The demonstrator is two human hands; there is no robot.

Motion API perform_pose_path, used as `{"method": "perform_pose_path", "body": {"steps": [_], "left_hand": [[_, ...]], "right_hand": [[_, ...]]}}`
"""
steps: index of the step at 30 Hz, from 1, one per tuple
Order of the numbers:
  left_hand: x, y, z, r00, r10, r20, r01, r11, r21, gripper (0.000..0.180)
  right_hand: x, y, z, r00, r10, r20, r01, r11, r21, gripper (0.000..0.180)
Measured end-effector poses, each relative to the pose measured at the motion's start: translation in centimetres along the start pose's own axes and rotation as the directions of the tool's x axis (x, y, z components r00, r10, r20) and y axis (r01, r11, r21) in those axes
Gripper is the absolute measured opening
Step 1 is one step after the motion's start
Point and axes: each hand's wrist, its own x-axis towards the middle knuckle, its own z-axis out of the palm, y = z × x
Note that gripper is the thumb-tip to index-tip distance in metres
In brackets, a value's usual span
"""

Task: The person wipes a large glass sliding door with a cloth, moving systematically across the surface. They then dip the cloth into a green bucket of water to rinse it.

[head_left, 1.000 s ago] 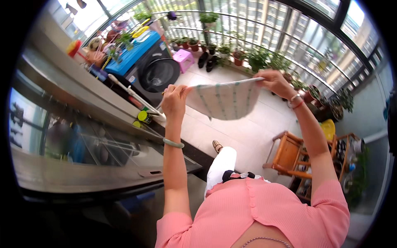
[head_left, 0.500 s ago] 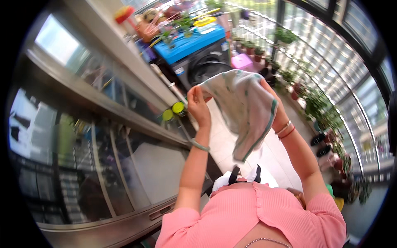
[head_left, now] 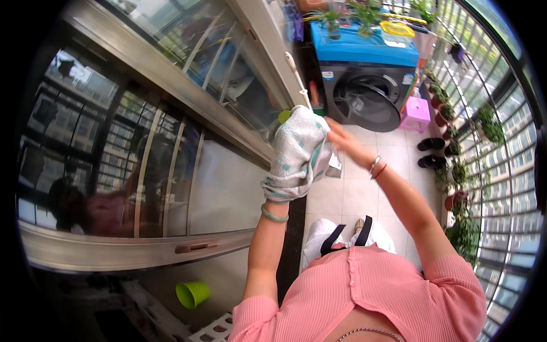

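A white cloth with green spots and a green edge [head_left: 293, 151], like a small towel, is draped over my left hand like a mitt. It covers the fingers and palm down to the wrist, so how they are held is hidden. My left forearm [head_left: 266, 242] shows below it, with a pale green bangle [head_left: 274, 214]. At the cloth's right side is my right hand [head_left: 348, 142], its fingertips touching or very near the fabric. Those fingers are blurred and partly behind the cloth. A white label hangs from the cloth's lower right fold.
Sliding glass doors with a metal frame [head_left: 142, 245] stand close on my left. Ahead is a dark front-loading washing machine [head_left: 356, 71], its round door ajar, under a blue cover [head_left: 364, 48]. A pink stool [head_left: 416, 113], black slippers [head_left: 431, 153] and potted plants line the railing at right.
The cloth was stretched between both hands; now it wraps my left hand. My right hand has released its far edge and moved left beside it. The view has turned left.
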Motion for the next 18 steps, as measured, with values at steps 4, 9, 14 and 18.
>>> {"method": "perform_pose_path", "body": {"steps": [4, 9, 14, 18], "left_hand": [[-3.0, -1.7, -2.8, 0.932, -0.265, -0.247, 0.144, 0.897, -0.418, 0.03], [-3.4, -3.7, -6.8, 0.895, -0.339, -0.29, 0.196, 0.882, -0.428, 0.028], [-1.1, -4.5, -9.0, 0.897, -0.324, -0.301, 0.198, 0.903, -0.382, 0.026], [2.8, -5.3, -10.8, 0.92, -0.271, -0.285, 0.177, 0.932, -0.316, 0.025]], "right_hand": [[0.9, 0.2, 4.3, 0.946, 0.219, 0.24, -0.245, 0.965, 0.088, 0.075], [4.4, -2.4, 4.9, 0.99, 0.111, 0.087, -0.141, 0.825, 0.547, 0.046], [10.4, -4.3, 4.7, 0.994, -0.11, 0.022, 0.108, 0.992, 0.069, 0.068], [14.4, -3.3, 5.0, 0.977, -0.183, 0.105, 0.159, 0.966, 0.206, 0.063]]}}
